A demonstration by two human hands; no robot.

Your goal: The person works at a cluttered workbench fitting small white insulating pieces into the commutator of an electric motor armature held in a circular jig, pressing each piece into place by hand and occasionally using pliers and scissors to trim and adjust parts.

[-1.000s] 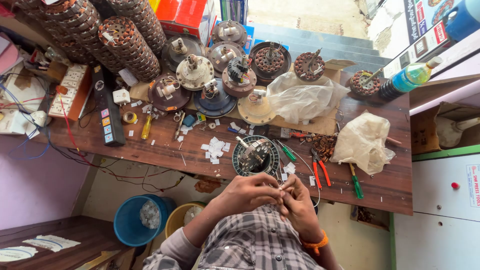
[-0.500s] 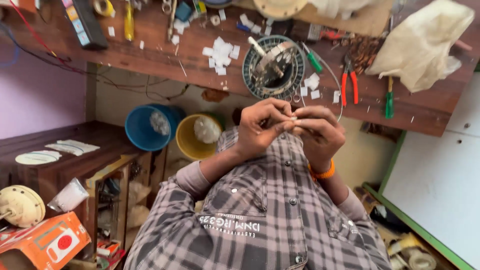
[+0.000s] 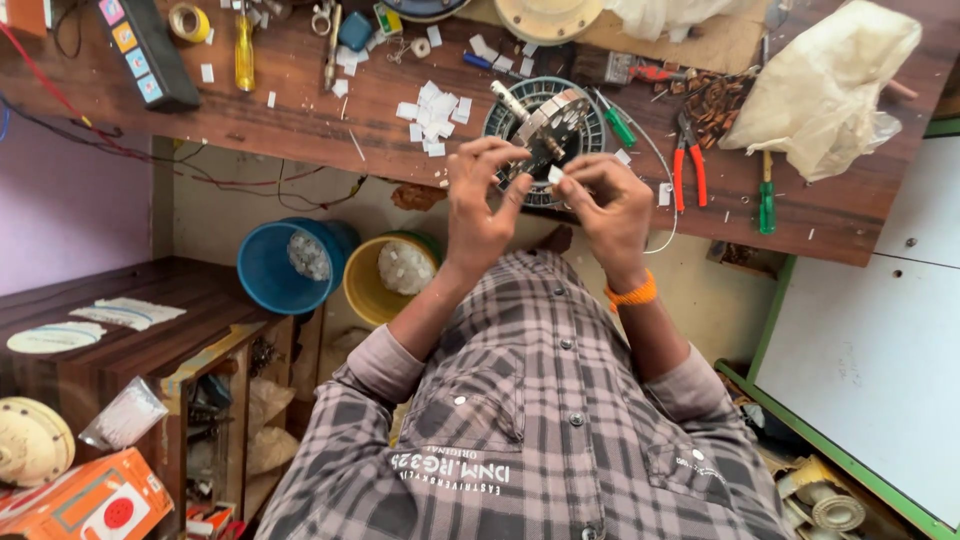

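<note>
A round fan stator [image 3: 572,108] with copper windings lies on the wooden bench [image 3: 300,112], right behind my hands. My right hand [image 3: 612,205], an orange band at its wrist, pinches a small white paper slip [image 3: 555,174] at the stator's near rim. My left hand [image 3: 480,195] is beside it, with fingers spread and curled toward the same rim. I see nothing clearly held in it. A heap of similar white slips [image 3: 435,118] lies just left of the stator.
Red-handled pliers [image 3: 688,162], two green screwdrivers [image 3: 766,195] and a crumpled plastic bag [image 3: 820,90] lie right of the stator. A yellow screwdriver [image 3: 244,52] and a power strip [image 3: 145,52] lie at the left. Blue [image 3: 272,272] and yellow [image 3: 368,292] buckets stand under the bench.
Both hands have risen from near my chest to the stator's near rim. They were pressed together and are now slightly apart. The view has tilted down toward my shirt.
</note>
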